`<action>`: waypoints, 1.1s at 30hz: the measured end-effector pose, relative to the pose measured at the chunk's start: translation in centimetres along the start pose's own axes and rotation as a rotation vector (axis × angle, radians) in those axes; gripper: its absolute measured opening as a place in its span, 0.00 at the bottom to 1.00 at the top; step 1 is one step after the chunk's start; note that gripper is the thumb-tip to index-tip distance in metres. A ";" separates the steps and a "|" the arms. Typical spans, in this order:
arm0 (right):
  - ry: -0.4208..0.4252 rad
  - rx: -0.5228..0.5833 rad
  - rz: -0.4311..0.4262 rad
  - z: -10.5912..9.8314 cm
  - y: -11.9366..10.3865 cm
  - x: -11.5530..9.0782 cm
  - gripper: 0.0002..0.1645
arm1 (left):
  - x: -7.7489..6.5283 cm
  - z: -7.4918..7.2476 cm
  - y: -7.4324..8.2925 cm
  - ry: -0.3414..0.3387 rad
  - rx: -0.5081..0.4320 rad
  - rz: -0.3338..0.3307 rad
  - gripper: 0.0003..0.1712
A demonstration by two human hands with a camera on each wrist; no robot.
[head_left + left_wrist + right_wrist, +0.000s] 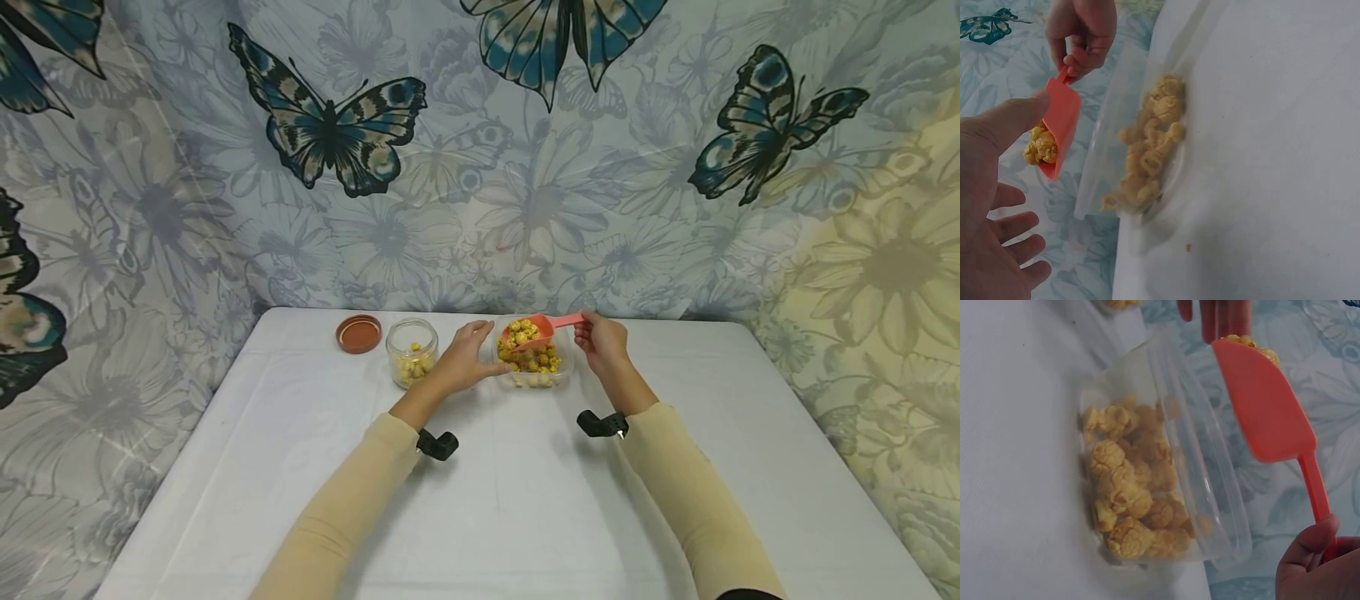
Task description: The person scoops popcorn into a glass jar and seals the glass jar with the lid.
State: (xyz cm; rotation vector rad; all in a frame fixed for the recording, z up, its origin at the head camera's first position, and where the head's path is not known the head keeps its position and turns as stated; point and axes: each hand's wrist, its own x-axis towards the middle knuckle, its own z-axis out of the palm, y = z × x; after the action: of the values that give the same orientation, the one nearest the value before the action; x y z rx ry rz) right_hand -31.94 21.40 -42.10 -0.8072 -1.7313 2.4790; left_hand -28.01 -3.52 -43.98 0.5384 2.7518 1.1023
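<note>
My right hand [604, 342] grips the handle of a coral-red scoop [1266, 403], which carries several pieces of caramel popcorn [1041, 147]. The scoop is held above a clear plastic container [1197, 450] that has more popcorn [1132, 487] in its lower part. To the container's left is my left hand [465, 360], its fingers extended and thumb apart, holding nothing. In the left wrist view that thumb overlaps the scoop; whether they touch I cannot tell. Left of this hand stands an open glass jar [412, 353], partly filled with popcorn.
A reddish-brown round lid [358, 333] lies to the left of the jar. Everything stands near the far edge of a table with a white cloth [510, 500]. A butterfly-patterned backdrop [480, 233] rises behind it. One small crumb [1189, 247] lies on the cloth.
</note>
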 end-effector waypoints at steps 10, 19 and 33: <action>-0.050 0.000 -0.017 1.1 -0.7 -0.3 0.09 | -0.6 -2.1 0.3 0.020 0.007 0.020 0.55; -0.110 -0.001 -0.018 2.3 -0.9 -1.1 0.09 | -1.4 -3.7 0.1 0.056 0.031 0.019 0.54; -0.168 0.012 -0.083 4.5 -0.2 -2.0 0.11 | -2.7 -6.2 -1.5 0.124 0.039 -0.016 0.56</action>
State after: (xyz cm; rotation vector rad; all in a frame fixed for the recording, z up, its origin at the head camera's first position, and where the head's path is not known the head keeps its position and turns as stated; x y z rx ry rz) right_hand -32.17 16.96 -39.97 -0.5274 -1.7576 2.5647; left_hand -27.48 -9.50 -40.50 0.4669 2.8835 1.1168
